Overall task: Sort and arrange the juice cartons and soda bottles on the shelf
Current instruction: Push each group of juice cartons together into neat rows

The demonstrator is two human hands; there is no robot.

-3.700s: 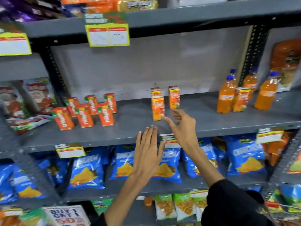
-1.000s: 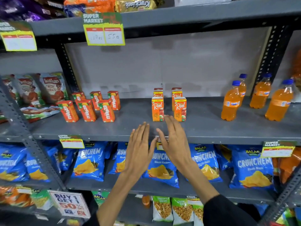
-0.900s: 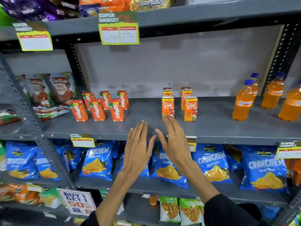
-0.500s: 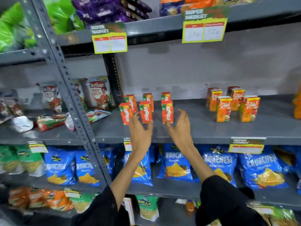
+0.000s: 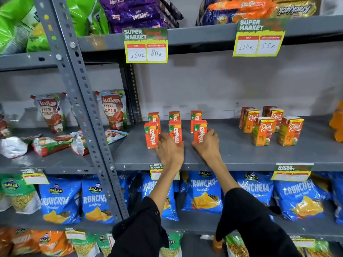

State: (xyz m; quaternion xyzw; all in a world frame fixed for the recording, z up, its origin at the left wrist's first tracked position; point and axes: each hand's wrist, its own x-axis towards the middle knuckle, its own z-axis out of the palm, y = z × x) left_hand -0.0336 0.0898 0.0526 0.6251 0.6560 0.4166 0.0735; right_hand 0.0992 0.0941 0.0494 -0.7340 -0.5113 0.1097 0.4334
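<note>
Six small orange Maaza juice cartons stand in two rows of three on the grey shelf (image 5: pixel 232 154). My left hand (image 5: pixel 169 150) wraps the lower part of the middle front Maaza carton (image 5: pixel 175 131), its fingers between that carton and the left front carton (image 5: pixel 151 135). My right hand (image 5: pixel 207 145) grips the right front Maaza carton (image 5: pixel 200 131) from below and the side. Several taller Real juice cartons (image 5: pixel 263 130) stand in a square further right. An orange soda bottle (image 5: pixel 336 123) shows only partly at the right edge.
A perforated grey upright (image 5: pixel 81 101) slants down just left of the cartons. Beyond it are tomato ketchup pouches (image 5: pixel 113 110), some lying flat. Blue chip bags (image 5: pixel 204 193) fill the shelf below. Price tags (image 5: pixel 146 46) hang from the shelf above.
The view has swung left, away from the bottles. Both hands went from hovering open before the Real cartons to the Maaza group and closed on front-row cartons.
</note>
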